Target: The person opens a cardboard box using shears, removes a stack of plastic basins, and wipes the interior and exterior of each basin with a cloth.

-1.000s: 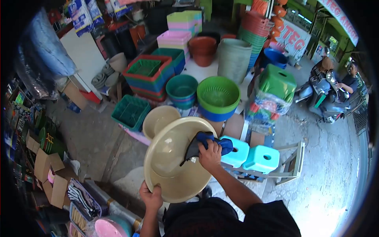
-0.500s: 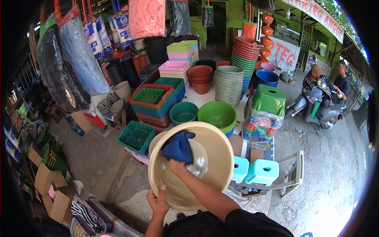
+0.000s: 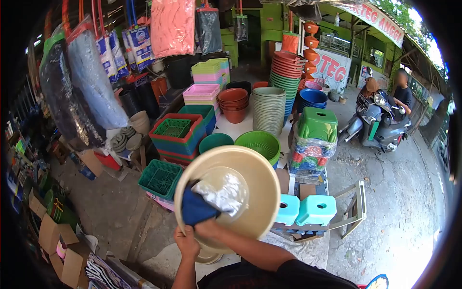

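A large beige plastic basin (image 3: 260, 185) is tilted toward me, its round inside in full view. My left hand (image 3: 187, 242) grips its lower left rim, with the thumb on the near side. Inside the basin, my right hand (image 3: 207, 228) holds a dark blue cloth (image 3: 197, 208) against the lower left wall. The cloth hides part of that wall, and my right fingertips are mostly covered. Bright light reflects off the basin's bottom beside the cloth.
Beyond the basin stand a green basket (image 3: 161, 181), stacked red and blue crates (image 3: 175, 137), a light green tub (image 3: 260, 143) and tall stacked pots (image 3: 268, 111). Turquoise stools (image 3: 315, 210) are at right. A person (image 3: 402, 91) sits by a scooter (image 3: 378, 118). Packaged mops (image 3: 96, 72) hang left.
My right hand and the blue cloth have moved down and left along the basin's inside. My left hand has shifted slightly on the rim. The whole view has turned a little.
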Demonstrator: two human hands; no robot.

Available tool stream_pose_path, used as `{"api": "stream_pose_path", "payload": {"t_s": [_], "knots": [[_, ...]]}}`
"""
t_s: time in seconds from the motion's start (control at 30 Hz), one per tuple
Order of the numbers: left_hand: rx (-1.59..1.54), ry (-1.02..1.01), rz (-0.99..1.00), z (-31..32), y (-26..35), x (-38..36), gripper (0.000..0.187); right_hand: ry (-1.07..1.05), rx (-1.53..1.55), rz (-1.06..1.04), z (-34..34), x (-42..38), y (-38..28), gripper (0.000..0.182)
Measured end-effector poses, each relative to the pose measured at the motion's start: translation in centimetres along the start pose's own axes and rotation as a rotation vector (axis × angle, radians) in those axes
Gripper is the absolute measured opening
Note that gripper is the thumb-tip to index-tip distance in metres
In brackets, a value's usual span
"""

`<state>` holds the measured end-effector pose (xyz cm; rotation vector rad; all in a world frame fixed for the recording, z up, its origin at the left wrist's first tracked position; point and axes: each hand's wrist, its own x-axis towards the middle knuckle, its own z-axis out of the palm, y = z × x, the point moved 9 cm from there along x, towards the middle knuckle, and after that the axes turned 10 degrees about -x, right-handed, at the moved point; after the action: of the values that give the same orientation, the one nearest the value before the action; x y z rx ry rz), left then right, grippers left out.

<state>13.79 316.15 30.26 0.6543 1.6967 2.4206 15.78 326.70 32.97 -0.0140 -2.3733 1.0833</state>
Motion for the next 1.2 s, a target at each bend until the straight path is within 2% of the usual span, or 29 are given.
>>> {"api": "stream_pose_path", "payload": {"t_s": [0.07,0.1,0.17,0.23,0.3,0.37,0.4,0.47,0.5,0.53,0.6,0.67,0.73,0.77,0.83,0.9,0.93,1.0,1.03,1.1,1.13,1.2], "knots": [[-0.122,0.004,0.018,0.7,1.0,1.4,0.035,0.076,-0.057,-0.029,0.3,-0.3,0.2,0.028],[-0.239,0.037,0.034,0.5,1.4,1.8,0.034,-0.021,-0.023,-0.029,0.8,0.1,1.5,0.03],[-0.212,0.008,0.049,0.0,1.3,2.0,0.032,-0.234,0.065,-0.036,1.4,0.4,1.4,0.034],[-0.183,-0.038,0.086,0.3,2.5,3.2,0.03,-0.229,0.116,-0.04,0.7,-0.9,-1.8,0.034],[-0.171,0.032,0.087,0.0,4.4,3.8,0.021,-0.217,0.171,-0.031,-0.1,-1.4,-2.5,0.036],[-0.154,0.04,0.081,0.1,4.4,4.2,0.021,-0.681,-0.169,0.201,2.6,-2.8,1.6,0.029],[-0.139,0.046,0.072,0.0,4.2,4.2,0.022,-0.686,-0.169,0.21,3.5,-3.6,2.2,0.029],[-0.11,0.018,0.07,0.3,5.2,4.2,0.019,-0.268,-0.248,-0.018,2.4,-3.4,1.2,0.025],[-0.068,-0.012,0.066,0.5,5.5,4.2,0.017,0.04,-0.134,-0.255,0.4,-3.8,-0.7,0.022],[-0.068,-0.012,0.054,0.0,5.1,4.1,0.017,0.036,-0.133,-0.243,-0.5,-4.2,-0.7,0.022],[-0.151,0.081,0.027,-1.9,4.0,4.3,0.01,-0.424,-0.439,-0.097,-0.7,-5.0,1.8,0.022],[-0.125,0.067,0.024,-2.3,3.4,4.3,0.01,-0.487,-0.782,-0.01,-2.8,-5.0,5.8,0.022],[-0.103,0.055,0.012,-2.0,2.9,4.0,0.01,-0.305,-1.087,0.061,-6.7,-3.4,8.2,0.027],[-0.129,0.085,0.004,-1.8,2.8,3.9,0.01,-0.298,-1.097,0.071,-7.5,-2.6,8.1,0.027],[-0.161,0.106,-0.01,-1.1,2.4,4.1,0.01,0.49,-0.97,0.158,-13.4,-1.4,4.5,0.034],[-0.181,0.058,-0.051,-0.2,1.7,4.0,0.011,0.592,-0.401,0.173,-12.2,-0.2,4.4,0.047],[-0.179,0.045,-0.056,0.2,1.6,3.9,0.011,0.384,-0.402,-0.119,-7.5,0.6,4.5,0.068],[-0.156,-0.024,-0.001,1.4,2.0,4.0,0.017,-0.031,-0.935,-0.054,-3.2,1.0,1.7,0.078],[-0.152,-0.034,0.005,1.3,2.1,3.9,0.017,-0.019,-0.934,-0.052,-3.6,1.0,1.8,0.078],[-0.225,-0.014,-0.066,0.7,1.4,3.6,0.017,0.071,-0.777,0.294,-6.8,0.6,5.6,0.078],[-0.228,-0.01,-0.068,0.9,1.3,3.3,0.017,0.236,-0.709,0.438,-8.5,0.3,7.6,0.073],[-0.165,-0.084,-0.096,1.9,1.1,2.4,0.016,0.284,-0.787,0.575,-7.7,0.8,10.3,0.069]]}}
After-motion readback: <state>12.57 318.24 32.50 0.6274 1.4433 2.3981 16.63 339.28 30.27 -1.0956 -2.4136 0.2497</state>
